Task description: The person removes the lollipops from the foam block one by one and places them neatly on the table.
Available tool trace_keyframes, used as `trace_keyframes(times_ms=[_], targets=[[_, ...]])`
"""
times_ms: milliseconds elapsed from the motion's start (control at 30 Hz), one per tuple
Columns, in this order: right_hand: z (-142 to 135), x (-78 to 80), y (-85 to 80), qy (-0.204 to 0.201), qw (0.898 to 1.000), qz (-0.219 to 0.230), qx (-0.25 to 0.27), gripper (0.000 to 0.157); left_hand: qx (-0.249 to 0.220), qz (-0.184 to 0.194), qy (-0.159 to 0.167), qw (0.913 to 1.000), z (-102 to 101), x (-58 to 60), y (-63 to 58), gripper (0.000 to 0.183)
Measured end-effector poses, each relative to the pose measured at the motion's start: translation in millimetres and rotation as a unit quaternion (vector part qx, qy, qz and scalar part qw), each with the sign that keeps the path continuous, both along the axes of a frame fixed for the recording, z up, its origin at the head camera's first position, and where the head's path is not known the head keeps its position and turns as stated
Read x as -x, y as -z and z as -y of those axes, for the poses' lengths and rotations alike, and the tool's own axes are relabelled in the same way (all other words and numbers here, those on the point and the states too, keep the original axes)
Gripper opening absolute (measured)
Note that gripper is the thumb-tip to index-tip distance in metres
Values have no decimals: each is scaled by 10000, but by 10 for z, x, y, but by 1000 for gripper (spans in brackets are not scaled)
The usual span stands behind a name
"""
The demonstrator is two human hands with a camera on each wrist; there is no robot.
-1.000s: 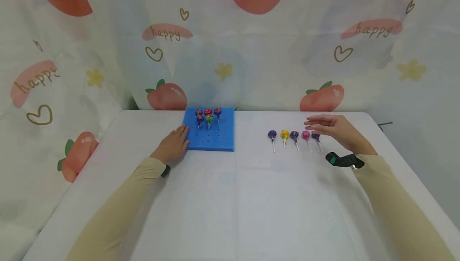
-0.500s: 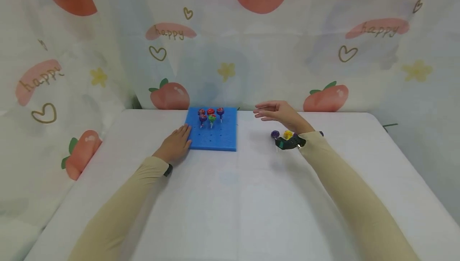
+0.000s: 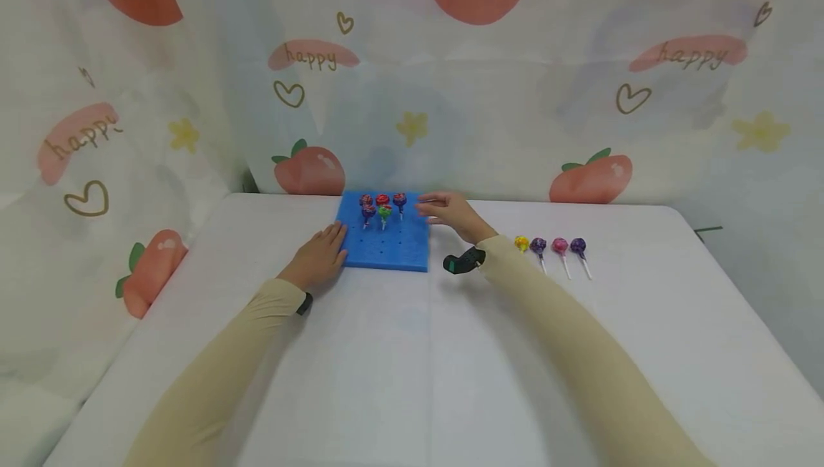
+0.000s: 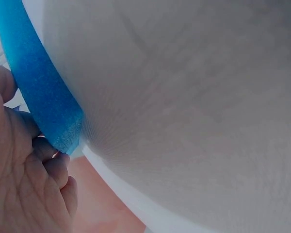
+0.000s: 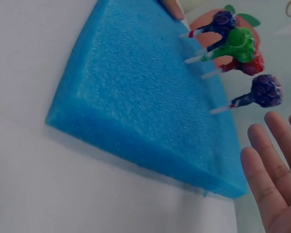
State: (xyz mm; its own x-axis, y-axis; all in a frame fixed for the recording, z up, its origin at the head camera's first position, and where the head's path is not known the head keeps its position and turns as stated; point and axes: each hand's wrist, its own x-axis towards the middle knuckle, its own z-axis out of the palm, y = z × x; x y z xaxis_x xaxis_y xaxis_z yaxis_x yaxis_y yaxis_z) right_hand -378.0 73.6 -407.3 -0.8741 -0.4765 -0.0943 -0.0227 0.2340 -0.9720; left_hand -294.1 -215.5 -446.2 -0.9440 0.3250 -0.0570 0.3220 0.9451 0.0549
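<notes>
A blue foam board [image 3: 386,256] with small holes lies on the table, and several wrapped lollipops [image 3: 384,214] stand upright in its far half. My left hand [image 3: 317,258] rests against the board's left edge; in the left wrist view its fingers [image 4: 56,167] touch the foam's side. Beside the board's far right corner, my right hand [image 3: 455,215] hovers with fingers extended and nothing visible in them. From the right wrist, the fingers [image 5: 269,187] look straight, close to a purple lollipop [image 5: 266,91] standing in the foam.
On the table right of the board lies a row of lollipops: a yellow one [image 3: 521,243], a purple one [image 3: 538,246], a pink one [image 3: 560,246] and another purple one [image 3: 579,247]. My right forearm [image 3: 553,302] covers part of the row. A printed curtain [image 3: 476,109] hangs behind.
My right hand has moved left from above the lollipop row to the board's right side. My left hand stays at the board's left edge. The camera view has shifted slightly.
</notes>
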Motion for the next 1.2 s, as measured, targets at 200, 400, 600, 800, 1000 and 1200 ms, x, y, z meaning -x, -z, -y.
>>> trace_keyframes(times_ms=[200, 400, 600, 800, 1000, 1200], targets=[[192, 35, 122, 230, 9995, 24, 207, 43, -8, -35, 2, 10000, -2, -6, -5, 58], [342, 76, 165, 510, 9979, 205, 352, 44, -18, -29, -37, 10000, -15, -17, -16, 58], [461, 110, 198, 766, 9967, 264, 92, 50, -54, -71, -11, 10000, -11, -13, -11, 58], [543, 112, 210, 880, 9958, 228, -39, 54, -53, -11, -56, 10000, -4, -15, -10, 58], [581, 115, 191, 959, 9948, 271, -205, 56, -67, -72, -21, 9999, -2, -17, -9, 58], [584, 131, 179, 937, 9950, 302, -155, 55, -38, -47, -72, 10000, 3, -5, 2, 59]])
